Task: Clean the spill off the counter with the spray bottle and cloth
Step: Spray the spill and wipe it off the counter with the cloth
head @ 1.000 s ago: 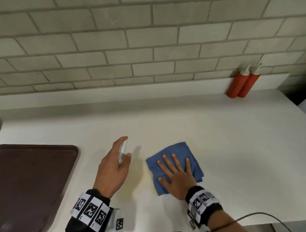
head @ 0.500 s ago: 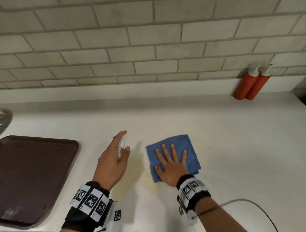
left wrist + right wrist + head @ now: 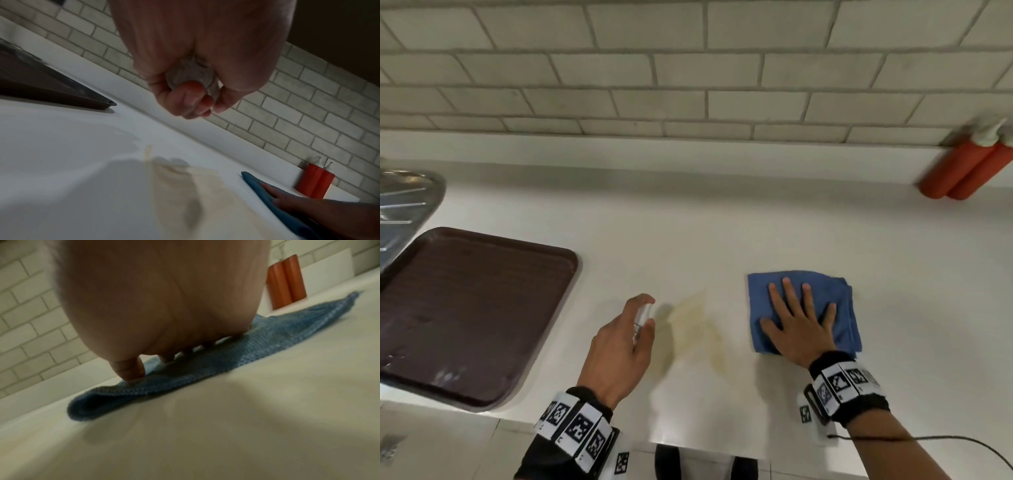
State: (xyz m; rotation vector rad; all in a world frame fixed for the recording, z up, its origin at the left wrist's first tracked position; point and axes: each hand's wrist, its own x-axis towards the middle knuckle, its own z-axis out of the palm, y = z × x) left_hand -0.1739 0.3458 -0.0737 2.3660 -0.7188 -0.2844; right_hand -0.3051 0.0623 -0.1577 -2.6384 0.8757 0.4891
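Observation:
A faint yellowish spill (image 3: 697, 334) smears the white counter (image 3: 722, 240) between my two hands; the same spill (image 3: 180, 194) shows in the left wrist view. My left hand (image 3: 619, 346) grips a small clear spray bottle (image 3: 641, 317) held above the counter just left of the spill, index finger on its top. The bottle's base (image 3: 191, 76) shows inside the curled fingers. My right hand (image 3: 799, 325) lies flat with spread fingers on a folded blue cloth (image 3: 763, 291), right of the spill. The cloth (image 3: 205, 369) rests on the counter under my palm.
A dark brown tray (image 3: 465, 308) lies at the left near the counter's front edge. A metal sink drainer (image 3: 404, 205) is at the far left. Two red squeeze bottles (image 3: 959, 168) stand against the tiled wall at the back right. A cable trails from my right wrist.
My right hand has slid the blue cloth to the right, uncovering the yellowish smear beside the left hand. The left hand still holds the spray bottle in much the same place.

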